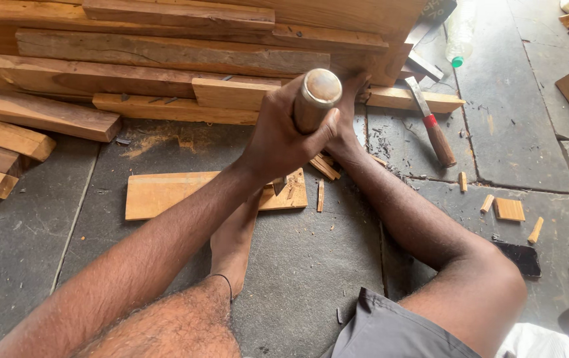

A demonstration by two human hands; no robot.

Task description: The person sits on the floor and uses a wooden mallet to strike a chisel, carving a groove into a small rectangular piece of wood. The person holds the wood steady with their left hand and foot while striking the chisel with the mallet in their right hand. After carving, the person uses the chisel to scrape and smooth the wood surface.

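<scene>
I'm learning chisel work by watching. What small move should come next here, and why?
Probably press the chisel down into the flat board: the left hand grips its handle upright, tip at the board's chipped end, which the foot pins down.

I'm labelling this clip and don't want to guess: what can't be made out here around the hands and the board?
All in the head view:
- Chisel: blade tip hidden behind the left hand.
- Right hand: mostly behind the chisel handle and left hand; what it grips cannot be told.
- Flat board: its cut area is covered by the forearm and foot.
- Plastic bottle: top cut off by the frame's upper edge.
</scene>
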